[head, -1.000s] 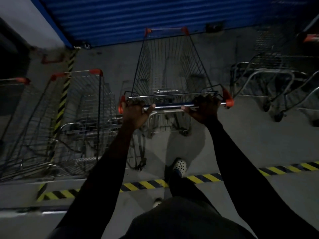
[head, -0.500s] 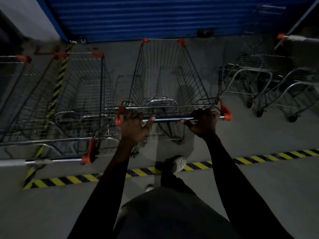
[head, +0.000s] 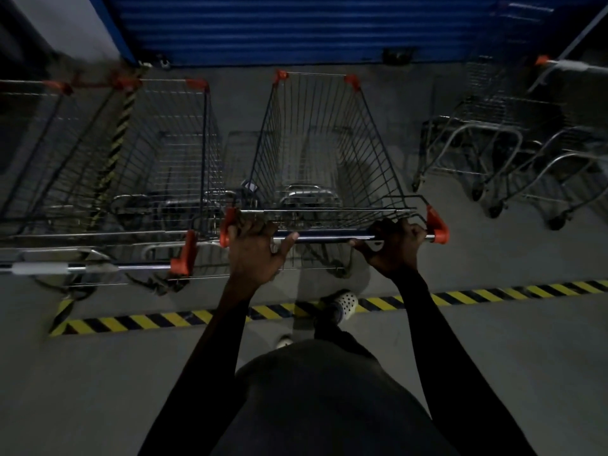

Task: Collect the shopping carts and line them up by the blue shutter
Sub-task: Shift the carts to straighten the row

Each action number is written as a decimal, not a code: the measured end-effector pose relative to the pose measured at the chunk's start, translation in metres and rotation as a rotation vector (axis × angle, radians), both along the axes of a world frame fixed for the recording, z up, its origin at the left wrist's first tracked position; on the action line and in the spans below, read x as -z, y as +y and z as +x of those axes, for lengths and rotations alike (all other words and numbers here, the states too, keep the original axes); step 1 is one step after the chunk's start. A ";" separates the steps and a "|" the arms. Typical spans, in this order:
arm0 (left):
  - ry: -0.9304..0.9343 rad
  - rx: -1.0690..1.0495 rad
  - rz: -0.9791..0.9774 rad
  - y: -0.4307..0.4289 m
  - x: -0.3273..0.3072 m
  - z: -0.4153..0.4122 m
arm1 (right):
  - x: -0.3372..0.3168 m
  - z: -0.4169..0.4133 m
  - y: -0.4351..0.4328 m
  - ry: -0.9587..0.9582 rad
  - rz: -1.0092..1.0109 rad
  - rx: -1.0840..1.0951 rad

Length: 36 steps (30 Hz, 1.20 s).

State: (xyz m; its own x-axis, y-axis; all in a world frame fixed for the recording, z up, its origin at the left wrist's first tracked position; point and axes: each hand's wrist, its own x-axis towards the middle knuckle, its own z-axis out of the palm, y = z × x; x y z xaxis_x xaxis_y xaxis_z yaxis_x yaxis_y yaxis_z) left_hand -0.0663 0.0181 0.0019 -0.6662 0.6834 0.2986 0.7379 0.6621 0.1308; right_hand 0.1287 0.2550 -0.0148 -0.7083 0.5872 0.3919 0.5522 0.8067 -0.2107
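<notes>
Head view: left grip [head: 253,251], right grip [head: 393,248] curled round cart handle [head: 329,237] — spaced wide, likely for steering — cart [head: 316,143] nosed toward blue shutter [head: 296,28], beside parked cart [head: 171,143].

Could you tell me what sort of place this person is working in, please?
Probably a shop's cart storage bay: wire shopping carts stand on a concrete floor before a closed blue roller shutter, and yellow-and-black hazard tape marks the floor.

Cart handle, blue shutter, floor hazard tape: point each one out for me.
cart handle [head: 325,237], head view, bare middle of the bar.
blue shutter [head: 296,28], head view, middle of its ribbed slats.
hazard tape [head: 493,293], head view, striped stretch on the right.
</notes>
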 end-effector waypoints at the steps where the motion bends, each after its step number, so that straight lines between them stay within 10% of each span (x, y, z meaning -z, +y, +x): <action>1: 0.002 0.001 0.009 -0.003 0.000 0.003 | 0.000 0.002 -0.002 -0.010 -0.008 0.004; 36: -0.204 0.060 0.332 -0.039 -0.006 0.040 | -0.003 0.034 -0.023 0.023 0.004 -0.039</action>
State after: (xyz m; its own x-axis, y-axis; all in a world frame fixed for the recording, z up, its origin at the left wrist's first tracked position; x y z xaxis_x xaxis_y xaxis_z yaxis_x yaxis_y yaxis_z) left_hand -0.0263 -0.0208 0.0080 -0.6967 0.6113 0.3754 0.7105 0.5157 0.4788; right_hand 0.1627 0.2324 -0.0115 -0.7210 0.5580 0.4108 0.5156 0.8281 -0.2199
